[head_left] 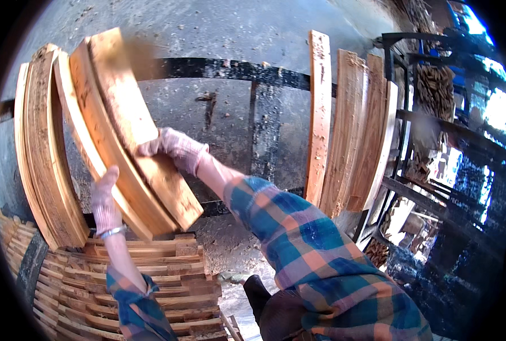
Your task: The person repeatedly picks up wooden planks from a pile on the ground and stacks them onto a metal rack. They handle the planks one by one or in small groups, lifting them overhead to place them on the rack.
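Observation:
My gloved left hand (105, 202) grips the near left side of a bundle of wooden boards (112, 128), thumb up and its other fingers mostly hidden. On the bundle's right side, my gloved right hand (176, 149) is closed over the edge of the outermost board (125, 94). The bundle holds a few thick boards pressed side by side, tilted with their far ends to the left. Left of it, close by, stands another group of boards (45, 148), with dark rough faces.
A black metal frame (230, 69) runs across under the boards. More boards (344, 131) rest on its right part. Below left lies a large stack of wood strips (173, 284). A dark metal rack (452, 133) stands at the right. Wood chips litter the grey floor (207, 28).

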A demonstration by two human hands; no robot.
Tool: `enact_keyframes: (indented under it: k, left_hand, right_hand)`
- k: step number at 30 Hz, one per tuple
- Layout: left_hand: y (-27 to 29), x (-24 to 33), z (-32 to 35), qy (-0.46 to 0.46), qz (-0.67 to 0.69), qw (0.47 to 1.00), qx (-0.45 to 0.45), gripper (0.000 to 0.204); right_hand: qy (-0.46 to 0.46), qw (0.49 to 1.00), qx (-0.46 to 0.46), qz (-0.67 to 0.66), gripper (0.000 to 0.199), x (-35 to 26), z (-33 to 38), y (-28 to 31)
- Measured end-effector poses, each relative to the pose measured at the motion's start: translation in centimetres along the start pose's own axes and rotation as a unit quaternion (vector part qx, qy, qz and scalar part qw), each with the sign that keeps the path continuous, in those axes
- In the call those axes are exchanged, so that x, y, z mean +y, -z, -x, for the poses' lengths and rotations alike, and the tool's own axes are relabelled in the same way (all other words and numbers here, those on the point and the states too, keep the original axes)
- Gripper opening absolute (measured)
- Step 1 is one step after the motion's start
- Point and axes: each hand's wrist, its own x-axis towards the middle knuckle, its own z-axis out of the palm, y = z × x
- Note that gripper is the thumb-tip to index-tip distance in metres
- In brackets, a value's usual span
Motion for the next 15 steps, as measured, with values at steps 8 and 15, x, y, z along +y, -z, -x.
enact_keyframes:
  k: [8, 15]
  left_hand:
    - [-12.6, 10.5, 22.6, 0.145, 0.175, 0.971, -0.073, 0.05]
    - [-9.6, 8.9, 41.3, 0.009, 0.098, 0.989, -0.111, 0.036]
  right_hand:
    - [0.024, 0.987, -0.037, -0.157, 0.034, 4.3, 18.7, 1.1]
    - [0.01, 0.988, -0.032, -0.151, 0.064, -0.3, 41.6, -5.1]
